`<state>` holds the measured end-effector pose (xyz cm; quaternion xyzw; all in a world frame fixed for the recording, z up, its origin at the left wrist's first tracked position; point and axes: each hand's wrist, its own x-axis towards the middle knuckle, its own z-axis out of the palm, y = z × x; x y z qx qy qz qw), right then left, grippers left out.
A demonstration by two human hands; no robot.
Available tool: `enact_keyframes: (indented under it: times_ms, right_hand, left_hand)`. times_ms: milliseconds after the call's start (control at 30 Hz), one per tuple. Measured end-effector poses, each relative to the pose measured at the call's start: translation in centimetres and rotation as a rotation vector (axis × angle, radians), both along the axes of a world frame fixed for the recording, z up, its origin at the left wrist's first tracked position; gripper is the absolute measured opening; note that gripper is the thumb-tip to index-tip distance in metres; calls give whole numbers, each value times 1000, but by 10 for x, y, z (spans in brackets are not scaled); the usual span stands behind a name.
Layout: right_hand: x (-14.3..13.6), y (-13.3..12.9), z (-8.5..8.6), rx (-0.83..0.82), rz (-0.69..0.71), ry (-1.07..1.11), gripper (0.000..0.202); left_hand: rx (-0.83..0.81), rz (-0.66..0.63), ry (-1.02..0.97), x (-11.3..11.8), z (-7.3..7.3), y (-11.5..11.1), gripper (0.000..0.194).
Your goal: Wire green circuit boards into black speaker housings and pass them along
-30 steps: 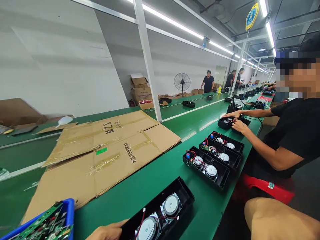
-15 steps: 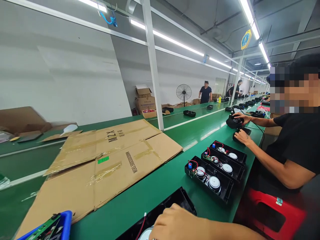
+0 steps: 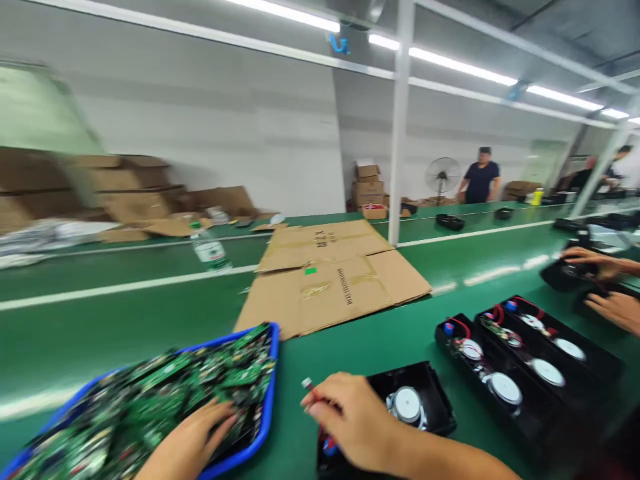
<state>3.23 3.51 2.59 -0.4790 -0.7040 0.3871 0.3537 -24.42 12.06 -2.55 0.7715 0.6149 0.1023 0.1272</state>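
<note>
My left hand [image 3: 193,437] reaches into a blue tray [image 3: 271,393] heaped with green circuit boards [image 3: 165,393], fingers apart over the boards at its right side. Right of the tray, my right hand [image 3: 350,417] pinches a thin red wire with a white connector [image 3: 307,384] at its end. That hand is above a black speaker housing [image 3: 435,400], which holds a round white-backed speaker [image 3: 407,405] and a blue part. My right hand and forearm hide some of this housing.
Several open black housings [image 3: 500,387] with speakers lie to the right, near a person's hands [image 3: 605,287] on another unit. Flattened cardboard [image 3: 325,287] and a bottle [image 3: 210,250] lie beyond the tray. A white post [image 3: 400,133] rises behind.
The view has swung left and down, showing the full board tray and my left hand in it. My right hand now holds the wire's connector end up, over the housing.
</note>
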Motion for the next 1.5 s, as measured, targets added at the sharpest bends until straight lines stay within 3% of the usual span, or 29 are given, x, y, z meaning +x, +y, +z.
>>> enact_keyframes:
  times_ms: [133, 233, 400, 500, 733, 900, 1067, 1267, 1400, 1500]
  right_hand:
    - [12, 2, 7, -350, 13, 569, 51]
    - [17, 6, 7, -551, 57, 709, 59]
    - [23, 8, 4, -632, 107, 675, 63]
    - [26, 9, 6, -621, 129, 612, 57]
    - [32, 8, 14, -547, 219, 406, 50]
    - [35, 8, 13, -530, 252, 377, 44]
    - [32, 8, 9, -524, 227, 350, 47]
    - [29, 8, 9, -535, 162, 387, 51]
    - [25, 9, 7, -577, 127, 470, 47]
    - [24, 10, 5, -546, 93, 483, 48]
  left_hand:
    - [-95, -73, -49, -1, 9, -19, 32]
    - [-118, -72, -59, 2, 15, -26, 25]
    - [-32, -9, -25, 7, 24, -24, 23]
    - [46, 31, 30, 21, 27, -17, 23]
    - [76, 146, 220, 79, 15, -11, 30]
    - [30, 211, 172, 81, 14, -11, 37]
    - [-52, 294, -78, 63, 23, -15, 30]
    - [-278, 378, -701, 40, 29, -32, 42]
    - [-478, 359, -1156, 48, 36, -57, 60]
    - [-582, 359, -1397, 64, 40, -75, 56]
